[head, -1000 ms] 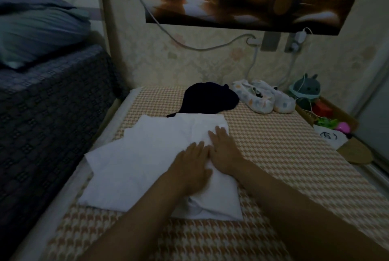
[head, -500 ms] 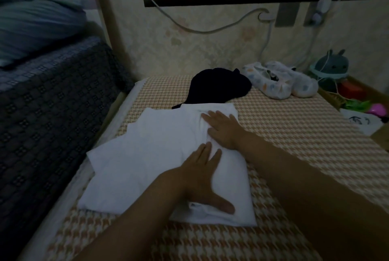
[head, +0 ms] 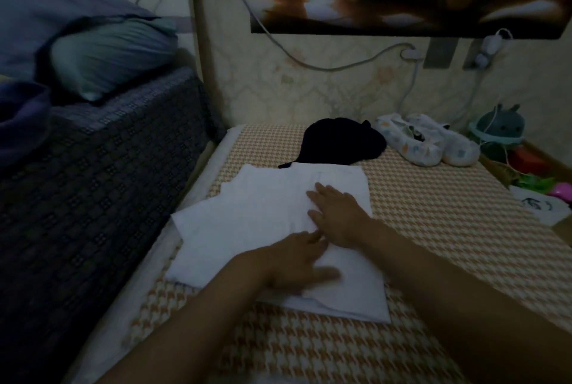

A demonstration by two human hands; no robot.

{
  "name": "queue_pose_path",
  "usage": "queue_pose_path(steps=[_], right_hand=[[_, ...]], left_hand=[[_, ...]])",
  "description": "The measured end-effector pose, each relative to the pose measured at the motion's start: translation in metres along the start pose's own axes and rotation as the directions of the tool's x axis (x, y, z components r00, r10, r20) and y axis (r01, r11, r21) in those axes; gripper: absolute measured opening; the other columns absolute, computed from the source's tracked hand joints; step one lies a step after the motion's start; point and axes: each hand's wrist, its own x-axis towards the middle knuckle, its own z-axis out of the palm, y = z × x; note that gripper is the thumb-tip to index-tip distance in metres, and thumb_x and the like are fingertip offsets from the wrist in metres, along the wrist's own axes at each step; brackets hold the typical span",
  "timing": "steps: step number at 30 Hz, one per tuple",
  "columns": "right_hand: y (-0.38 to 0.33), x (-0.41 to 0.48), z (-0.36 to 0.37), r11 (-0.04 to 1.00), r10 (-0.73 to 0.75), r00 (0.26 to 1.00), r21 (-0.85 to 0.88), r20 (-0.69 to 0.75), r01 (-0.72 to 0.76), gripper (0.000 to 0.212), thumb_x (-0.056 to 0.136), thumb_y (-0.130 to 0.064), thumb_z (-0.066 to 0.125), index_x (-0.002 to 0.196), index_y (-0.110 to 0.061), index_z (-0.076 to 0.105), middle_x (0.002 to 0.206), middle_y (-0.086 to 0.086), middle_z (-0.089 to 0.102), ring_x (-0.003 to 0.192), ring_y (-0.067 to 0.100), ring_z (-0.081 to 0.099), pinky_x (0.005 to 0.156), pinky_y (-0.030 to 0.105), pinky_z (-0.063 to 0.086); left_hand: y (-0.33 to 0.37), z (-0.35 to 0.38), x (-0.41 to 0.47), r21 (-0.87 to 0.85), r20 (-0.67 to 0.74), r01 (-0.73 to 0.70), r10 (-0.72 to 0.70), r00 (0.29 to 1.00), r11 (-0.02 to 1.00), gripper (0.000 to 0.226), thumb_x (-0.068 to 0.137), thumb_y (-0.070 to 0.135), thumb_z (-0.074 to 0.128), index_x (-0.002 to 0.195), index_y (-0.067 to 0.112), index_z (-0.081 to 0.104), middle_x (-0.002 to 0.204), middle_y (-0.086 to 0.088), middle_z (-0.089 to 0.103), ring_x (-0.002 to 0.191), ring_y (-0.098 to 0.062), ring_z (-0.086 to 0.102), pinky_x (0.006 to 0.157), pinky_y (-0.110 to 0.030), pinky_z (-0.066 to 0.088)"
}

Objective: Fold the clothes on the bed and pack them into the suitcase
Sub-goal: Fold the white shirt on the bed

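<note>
- Far left: a pillow (head: 105,55) lies on a raised surface under a dark patterned cover (head: 108,185). Neither belongs to your work.
- Left of centre: the white garment (head: 241,222) lies on the houndstooth bed (head: 448,229), partly folded. Its right portion is doubled into a long panel, while looser layers fan out to the left with uneven edges.
- Your left hand (head: 294,266) rests flat on the near part of that panel, with the fingers extended and the thumb out to the side. It grips nothing. The hand is slightly blurred.
- Your right hand (head: 340,216) lies palm down just beyond it, with the fingers spread and pressing the cloth. It holds nothing. The two hands almost touch at the fingertips.
- Beyond the white garment, touching its far edge, a black garment (head: 340,142) sits in an unfolded heap.
- Further right: a pair of pale slippers (head: 427,142) rests near the wall, and a plush toy (head: 498,126) sits past the edge of the bed.
- The suitcase is not in view.
- Step in hand, as judged: you are smoothing and setting the crease on the first garment. Folding is at an early stage and no packing is evident.
- Next move, as judged: take up the loose left layers and bring them across the pressed panel. Keep one palm down as an anchor so that the crease does not slip. The fabric looks thin and is likely to shift if it is released too soon.
</note>
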Motion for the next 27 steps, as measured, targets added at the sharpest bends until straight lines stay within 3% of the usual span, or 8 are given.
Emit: queue_pose_path(steps=[2, 4, 7, 11, 15, 21, 24, 27], right_hand=[[-0.027, 0.003, -0.001, 0.995, -0.081, 0.994, 0.06, -0.068, 0.085, 0.05, 0.103, -0.039, 0.033, 0.151, -0.025, 0.027, 0.161, 0.001, 0.013, 0.148, 0.019, 0.014, 0.12, 0.042, 0.011], [-0.055, 0.013, -0.002, 0.983, -0.122, 0.987, 0.122, -0.107, 0.135, 0.044, 0.102, -0.034, 0.04, 0.145, -0.026, 0.04, 0.158, -0.001, 0.027, 0.144, 0.018, 0.025, 0.118, 0.04, 0.018], [-0.096, 0.038, -0.002, 0.975, -0.186, 0.978, 0.105, -0.098, 0.196, 0.038, 0.1, -0.027, 0.044, 0.138, -0.025, 0.049, 0.148, -0.003, 0.044, 0.136, 0.018, 0.039, 0.114, 0.035, 0.025], [-0.146, 0.076, 0.005, 0.963, -0.247, 0.969, 0.109, -0.012, 0.247, 0.038, 0.101, -0.023, 0.044, 0.139, -0.02, 0.05, 0.145, 0.002, 0.048, 0.132, 0.021, 0.044, 0.111, 0.03, 0.028], [-0.18, 0.11, 0.016, 0.971, -0.216, 0.975, 0.122, 0.057, 0.208, 0.042, 0.1, -0.02, 0.042, 0.141, -0.02, 0.047, 0.14, 0.007, 0.051, 0.127, 0.027, 0.049, 0.107, 0.036, 0.038], [-0.174, 0.125, 0.038, 0.955, -0.254, 0.964, 0.179, 0.085, 0.236, 0.071, 0.091, -0.031, 0.055, 0.153, -0.018, 0.023, 0.156, 0.005, 0.028, 0.142, 0.02, 0.028, 0.116, 0.026, 0.017], [-0.159, 0.123, 0.039, 0.951, -0.23, 0.973, 0.216, 0.012, 0.222, 0.078, 0.091, -0.034, 0.059, 0.154, -0.019, 0.016, 0.159, 0.004, 0.021, 0.145, 0.019, 0.02, 0.116, 0.026, 0.012], [-0.147, 0.117, 0.043, 0.949, -0.203, 0.979, 0.242, -0.019, 0.202, 0.077, 0.093, -0.036, 0.057, 0.154, -0.017, 0.015, 0.158, 0.002, 0.023, 0.144, 0.018, 0.023, 0.116, 0.025, 0.013]], left_hand=[[-0.018, -0.012, -0.015, -0.137, -0.226, 0.008, -0.04, 0.973, 0.99, 0.038, 0.099, 0.046, 0.043, 0.12, 0.022, 0.065, 0.13, -0.001, 0.059, 0.116, -0.017, 0.053, 0.104, -0.036, 0.039], [-0.052, -0.022, -0.032, -0.183, -0.387, 0.126, -0.189, 0.903, 0.975, 0.028, 0.1, 0.032, 0.046, 0.083, 0.024, 0.067, 0.095, 0.003, 0.065, 0.093, -0.017, 0.059, 0.084, -0.03, 0.044], [-0.114, -0.029, -0.055, -0.14, -0.532, 0.328, -0.35, 0.771, 0.934, 0.024, 0.098, 0.019, 0.044, 0.109, 0.017, 0.065, 0.114, -0.003, 0.062, 0.107, -0.023, 0.056, 0.088, -0.031, 0.043], [-0.172, -0.032, -0.082, -0.192, -0.497, 0.551, -0.565, 0.659, 0.812, 0.037, 0.099, 0.027, 0.039, 0.134, 0.016, 0.047, 0.138, -0.01, 0.047, 0.126, -0.03, 0.043, 0.102, -0.038, 0.039], [-0.193, -0.026, -0.086, -0.352, -0.474, 0.49, -0.603, 0.642, 0.798, 0.048, 0.097, 0.038, 0.046, 0.136, 0.009, 0.048, 0.136, -0.014, 0.052, 0.119, -0.031, 0.051, 0.094, -0.029, 0.042], [-0.202, -0.036, -0.063, -0.577, -0.466, 0.425, -0.708, 0.531, 0.698, 0.034, 0.091, 0.026, 0.058, 0.118, 0.005, 0.061, 0.12, -0.016, 0.06, 0.102, -0.029, 0.06, 0.073, -0.024, 0.043], [-0.197, -0.049, -0.062, -0.576, -0.631, 0.339, -0.668, 0.394, 0.744, 0.003, 0.089, 0.006, 0.05, 0.09, 0.005, 0.053, 0.102, -0.018, 0.056, 0.094, -0.032, 0.058, 0.068, -0.027, 0.036], [-0.193, -0.065, -0.07, -0.619, -0.718, 0.262, -0.668, 0.193, 0.741, 0.014, 0.094, 0.007, 0.044, 0.107, 0.003, 0.048, 0.103, -0.021, 0.059, 0.095, -0.035, 0.058, 0.073, -0.033, 0.041]])
